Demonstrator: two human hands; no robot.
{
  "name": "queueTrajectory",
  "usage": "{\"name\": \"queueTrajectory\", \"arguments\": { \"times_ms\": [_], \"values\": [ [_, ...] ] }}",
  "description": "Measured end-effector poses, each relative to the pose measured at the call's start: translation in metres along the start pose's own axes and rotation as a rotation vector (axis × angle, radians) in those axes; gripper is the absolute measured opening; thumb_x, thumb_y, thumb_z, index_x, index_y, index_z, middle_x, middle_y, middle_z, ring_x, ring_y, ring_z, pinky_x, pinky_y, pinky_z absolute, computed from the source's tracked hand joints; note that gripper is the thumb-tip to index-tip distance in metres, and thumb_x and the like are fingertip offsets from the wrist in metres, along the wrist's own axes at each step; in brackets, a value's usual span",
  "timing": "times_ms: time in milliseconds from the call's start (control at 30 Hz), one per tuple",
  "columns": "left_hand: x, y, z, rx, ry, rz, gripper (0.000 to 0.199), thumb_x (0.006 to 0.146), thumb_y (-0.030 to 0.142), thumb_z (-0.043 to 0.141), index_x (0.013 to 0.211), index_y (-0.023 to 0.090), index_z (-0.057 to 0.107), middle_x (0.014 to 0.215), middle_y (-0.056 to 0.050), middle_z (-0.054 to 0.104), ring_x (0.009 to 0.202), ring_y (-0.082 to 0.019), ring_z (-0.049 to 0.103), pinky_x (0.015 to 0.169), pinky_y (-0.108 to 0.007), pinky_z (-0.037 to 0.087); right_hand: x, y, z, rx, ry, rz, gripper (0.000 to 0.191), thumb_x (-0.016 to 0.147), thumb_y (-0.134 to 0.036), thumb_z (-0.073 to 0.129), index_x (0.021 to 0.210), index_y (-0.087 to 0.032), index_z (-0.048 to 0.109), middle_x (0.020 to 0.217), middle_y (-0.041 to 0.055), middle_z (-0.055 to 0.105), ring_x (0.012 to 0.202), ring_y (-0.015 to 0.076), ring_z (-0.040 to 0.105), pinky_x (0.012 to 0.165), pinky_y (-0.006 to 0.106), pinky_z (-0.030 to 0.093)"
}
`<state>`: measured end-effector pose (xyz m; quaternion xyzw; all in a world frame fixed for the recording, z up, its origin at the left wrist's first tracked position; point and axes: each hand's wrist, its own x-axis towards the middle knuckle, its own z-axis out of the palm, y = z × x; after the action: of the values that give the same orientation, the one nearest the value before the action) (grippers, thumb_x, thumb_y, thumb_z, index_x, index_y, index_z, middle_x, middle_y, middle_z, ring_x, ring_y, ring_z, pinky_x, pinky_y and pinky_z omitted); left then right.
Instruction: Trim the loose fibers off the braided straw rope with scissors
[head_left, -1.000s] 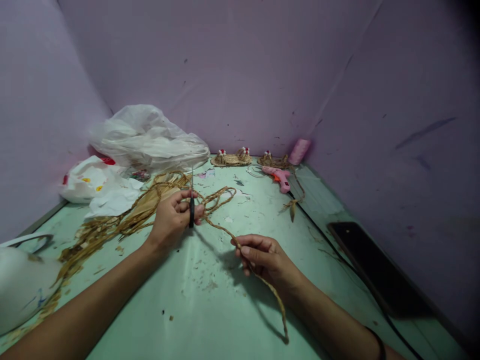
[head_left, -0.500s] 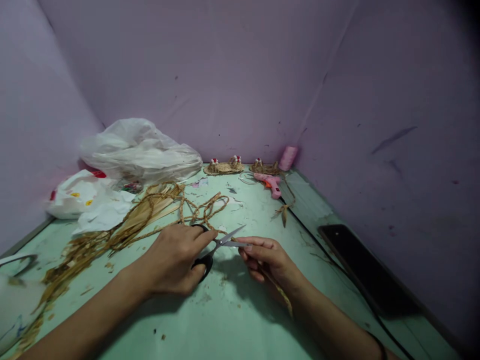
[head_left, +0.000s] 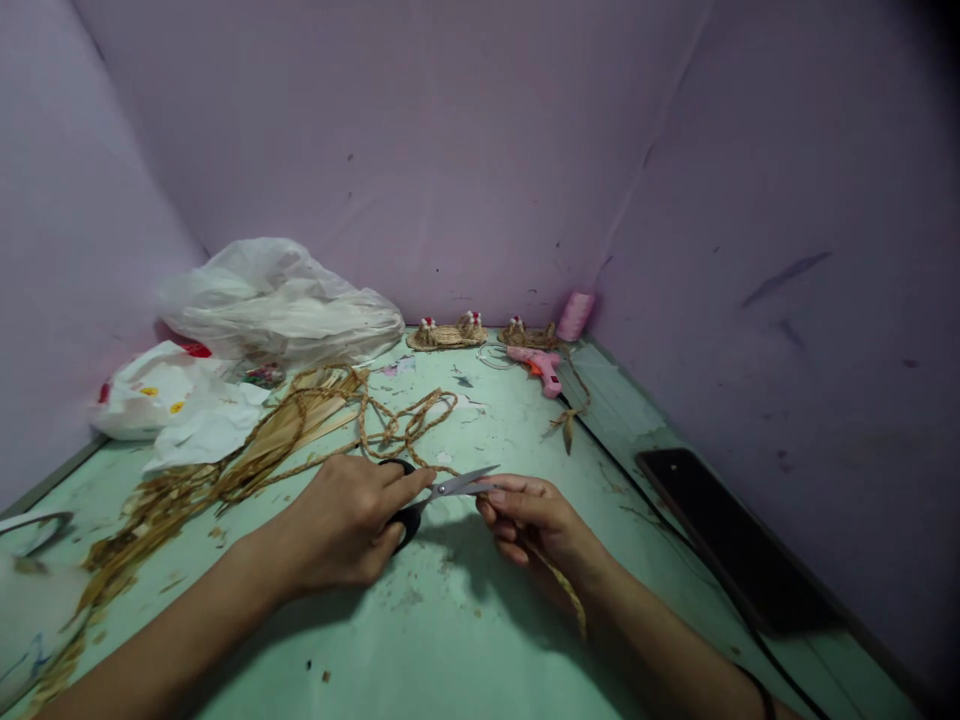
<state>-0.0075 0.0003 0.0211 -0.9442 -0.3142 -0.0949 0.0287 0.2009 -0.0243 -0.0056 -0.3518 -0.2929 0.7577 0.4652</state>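
My left hand (head_left: 352,515) is closed on black-handled scissors (head_left: 444,489), thumb and fingers in the loops. The blades point right, slightly apart, with their tips close to my right fingertips. My right hand (head_left: 536,525) pinches a braided straw cord (head_left: 559,578); its loose end hangs down past the palm. From behind the scissors the cord runs back to a loose tangle of braided cord (head_left: 390,430) on the green table (head_left: 465,640). Whether the blades touch the cord is hard to see.
Dried straw strands (head_left: 172,510) lie left, beside white plastic bags (head_left: 277,300). At the back are small woven pieces (head_left: 448,337), a pink glue gun (head_left: 536,367) and a pink thread spool (head_left: 576,316). A black phone (head_left: 735,540) and a cable run along the right.
The scissor blades have drawn closer together as my left hand squeezed the handles. My right hand stays almost still with the cord.
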Motion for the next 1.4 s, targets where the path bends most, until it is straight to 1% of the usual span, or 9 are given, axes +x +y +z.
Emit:
{"name": "queueTrajectory", "arguments": {
  "times_ms": [200, 367, 433, 533, 667, 900, 1033, 1133, 1400],
  "values": [
    [0.0, -0.003, -0.004, -0.339, 0.074, -0.037, 0.047, 0.067, 0.008, 0.043, 0.111, 0.022, 0.052, 0.074, 0.0, 0.065, 0.062, -0.013, 0.058, 0.056, -0.021, 0.04, -0.001, -0.001, 0.001, -0.002, 0.012, 0.012, 0.018, 0.058, -0.022, 0.07, 0.071, -0.01, 0.068, 0.055, -0.0001, 0.051, 0.041, 0.0032, 0.034, 0.031, 0.014, 0.025],
    [0.005, -0.01, -0.007, -0.535, 0.38, -0.531, 0.03, 0.068, 0.023, 0.058, 0.097, 0.018, 0.058, 0.076, -0.001, 0.064, 0.062, -0.013, 0.057, 0.057, -0.021, 0.043, 0.0, 0.002, 0.0, -0.027, 0.013, 0.038, 0.026, 0.056, -0.024, 0.072, 0.078, -0.01, 0.068, 0.055, -0.0007, 0.053, 0.04, 0.0036, 0.037, 0.031, 0.015, 0.027],
    [0.009, -0.01, -0.003, -0.71, 0.383, -0.695, 0.036, 0.064, 0.026, 0.063, 0.097, 0.016, 0.056, 0.073, -0.001, 0.063, 0.062, -0.015, 0.058, 0.055, -0.022, 0.044, 0.001, 0.006, 0.0, -0.06, 0.0, 0.057, 0.028, 0.054, -0.026, 0.073, 0.077, -0.011, 0.068, 0.055, -0.0009, 0.054, 0.039, 0.004, 0.039, 0.031, 0.015, 0.028],
    [0.013, -0.009, 0.006, -0.972, 0.328, -0.795, 0.042, 0.06, 0.025, 0.066, 0.099, 0.015, 0.053, 0.071, -0.002, 0.063, 0.063, -0.016, 0.06, 0.054, -0.023, 0.046, -0.002, 0.012, 0.001, -0.109, -0.037, 0.108, 0.027, 0.054, -0.025, 0.074, 0.076, -0.011, 0.067, 0.055, -0.0005, 0.057, 0.039, 0.0044, 0.043, 0.034, 0.016, 0.031],
    [0.013, -0.013, 0.011, -0.996, 0.39, -0.857, 0.047, 0.054, 0.021, 0.069, 0.098, 0.014, 0.053, 0.073, -0.002, 0.063, 0.068, -0.016, 0.06, 0.063, -0.025, 0.046, -0.007, 0.018, 0.004, -0.136, -0.118, 0.187, 0.023, 0.056, -0.024, 0.074, 0.074, -0.012, 0.066, 0.054, -0.0001, 0.059, 0.04, 0.0049, 0.046, 0.039, 0.017, 0.034],
    [0.013, -0.015, 0.004, -1.324, 0.304, -0.848, 0.047, 0.05, 0.021, 0.07, 0.093, 0.012, 0.053, 0.053, 0.006, 0.051, 0.043, -0.007, 0.045, 0.041, -0.017, 0.031, -0.012, 0.019, 0.005, -0.212, -0.278, 0.23, 0.023, 0.057, -0.024, 0.075, 0.076, -0.012, 0.068, 0.062, 0.0024, 0.064, 0.049, 0.0058, 0.051, 0.049, 0.018, 0.037],
    [0.015, 0.001, 0.01, -1.402, 0.268, -0.781, 0.043, 0.052, 0.021, 0.07, 0.092, 0.014, 0.053, 0.053, 0.005, 0.053, 0.043, -0.007, 0.045, 0.041, -0.017, 0.032, -0.008, 0.017, 0.007, -0.173, -0.074, 0.157, 0.033, 0.06, -0.027, 0.075, 0.089, -0.014, 0.066, 0.086, 0.0076, 0.067, 0.067, 0.0114, 0.059, 0.062, 0.024, 0.044],
    [0.017, 0.018, 0.018, -1.451, 0.237, -0.776, 0.043, 0.053, 0.021, 0.071, 0.091, 0.014, 0.052, 0.057, 0.003, 0.057, 0.048, -0.008, 0.051, 0.046, -0.018, 0.037, -0.004, 0.016, 0.007, -0.084, 0.059, 0.063, 0.034, 0.06, -0.026, 0.075, 0.09, -0.013, 0.065, 0.087, 0.0074, 0.066, 0.066, 0.011, 0.059, 0.065, 0.025, 0.045],
    [0.019, 0.041, 0.027, -1.587, 0.196, -0.724, 0.043, 0.05, 0.019, 0.074, 0.087, 0.014, 0.054, 0.072, -0.003, 0.064, 0.07, -0.016, 0.061, 0.065, -0.025, 0.049, -0.002, 0.018, 0.005, -0.017, 0.011, -0.017, 0.035, 0.06, -0.023, 0.074, 0.092, -0.013, 0.064, 0.084, 0.0068, 0.066, 0.066, 0.0118, 0.059, 0.063, 0.024, 0.044]
  ]
}}
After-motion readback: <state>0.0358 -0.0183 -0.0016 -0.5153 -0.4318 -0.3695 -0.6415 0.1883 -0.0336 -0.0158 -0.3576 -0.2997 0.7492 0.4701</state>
